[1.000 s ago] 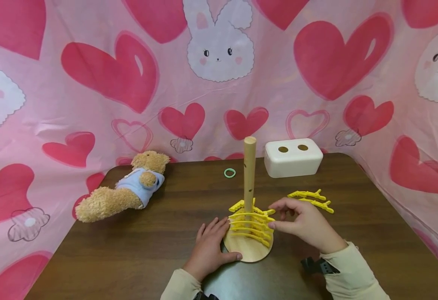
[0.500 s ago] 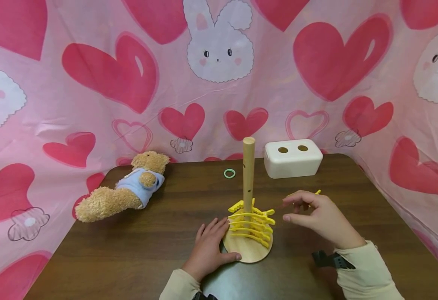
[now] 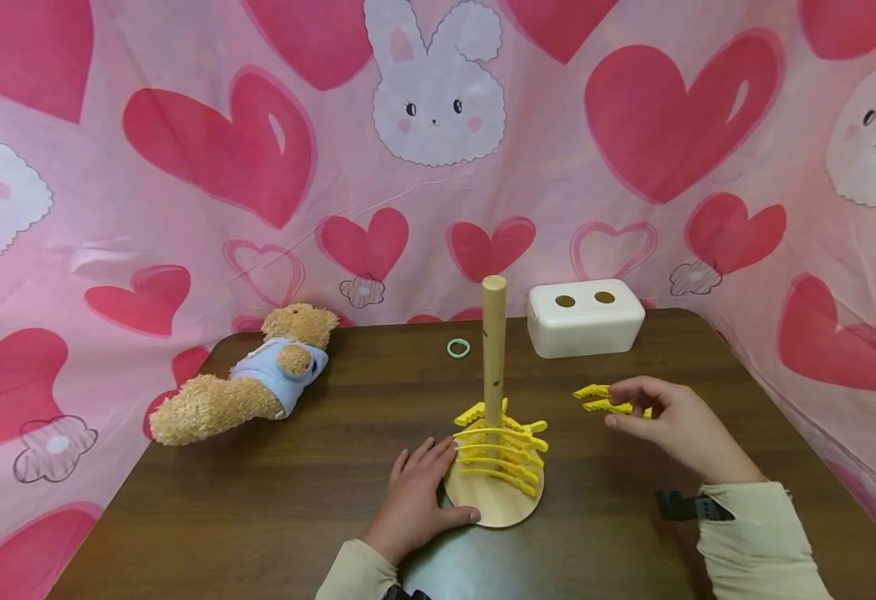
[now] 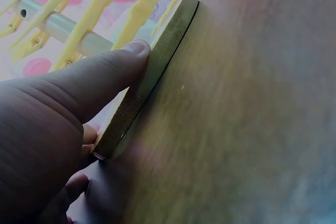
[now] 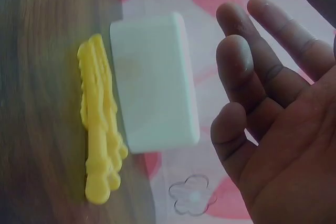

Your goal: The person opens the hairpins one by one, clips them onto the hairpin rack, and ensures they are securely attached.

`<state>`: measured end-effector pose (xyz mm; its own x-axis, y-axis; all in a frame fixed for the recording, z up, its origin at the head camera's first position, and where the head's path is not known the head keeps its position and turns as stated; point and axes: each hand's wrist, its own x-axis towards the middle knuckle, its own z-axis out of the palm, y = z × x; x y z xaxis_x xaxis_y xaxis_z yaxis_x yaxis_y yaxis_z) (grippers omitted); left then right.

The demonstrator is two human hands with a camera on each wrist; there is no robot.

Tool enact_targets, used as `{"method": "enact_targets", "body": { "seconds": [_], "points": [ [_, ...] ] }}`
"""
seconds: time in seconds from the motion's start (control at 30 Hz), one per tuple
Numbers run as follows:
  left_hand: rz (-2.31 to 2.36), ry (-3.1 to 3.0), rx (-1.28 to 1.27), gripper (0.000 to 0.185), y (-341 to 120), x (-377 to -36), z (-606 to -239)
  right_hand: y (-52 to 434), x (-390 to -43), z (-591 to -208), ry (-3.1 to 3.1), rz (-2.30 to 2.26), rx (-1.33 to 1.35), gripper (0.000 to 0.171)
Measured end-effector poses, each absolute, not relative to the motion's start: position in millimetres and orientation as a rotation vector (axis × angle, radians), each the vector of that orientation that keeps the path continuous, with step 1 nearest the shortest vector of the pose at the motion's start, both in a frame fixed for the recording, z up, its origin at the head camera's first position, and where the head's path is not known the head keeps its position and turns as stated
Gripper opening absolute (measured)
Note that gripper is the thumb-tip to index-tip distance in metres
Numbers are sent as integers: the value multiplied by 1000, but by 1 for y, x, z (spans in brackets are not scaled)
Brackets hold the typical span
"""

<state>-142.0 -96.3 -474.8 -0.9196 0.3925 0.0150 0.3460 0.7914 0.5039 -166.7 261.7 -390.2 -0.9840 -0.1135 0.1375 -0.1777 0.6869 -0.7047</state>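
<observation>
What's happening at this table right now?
A person's left hand rests against the round base of a wooden peg stand, which has yellow clips clamped along its post. The right hand, fingers open, reaches over two loose yellow clips lying on the table, not yet gripping them.

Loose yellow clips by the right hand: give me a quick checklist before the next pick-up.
1. Right hand free to grasp: ok, fingers spread and holding nothing in the right wrist view.
2. Loose yellow clips within reach: ok, lying on the table at the fingertips; whether touched, cannot tell.
3. Number of loose clips: cannot tell, they overlap.
4. Stand base steadied: ok, left hand rests against its edge, thumb on the rim.
5. Room on the wooden post: ok, stacked clips sit low, upper post bare.
6. White box out of the path: ok, it sits behind the clips.
</observation>
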Motion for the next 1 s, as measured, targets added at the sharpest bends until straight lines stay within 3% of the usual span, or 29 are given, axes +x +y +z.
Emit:
{"method": "enact_targets", "body": {
  "seconds": [0.67, 1.0],
  "points": [
    [786, 2885, 594, 97, -96, -143, -476, 307, -183, -430, -2837, 1124, 4, 58],
    [801, 2878, 583, 97, -96, -143, -475, 321, -194, -446, -3045, 1153, -115, 84]
  ]
}}
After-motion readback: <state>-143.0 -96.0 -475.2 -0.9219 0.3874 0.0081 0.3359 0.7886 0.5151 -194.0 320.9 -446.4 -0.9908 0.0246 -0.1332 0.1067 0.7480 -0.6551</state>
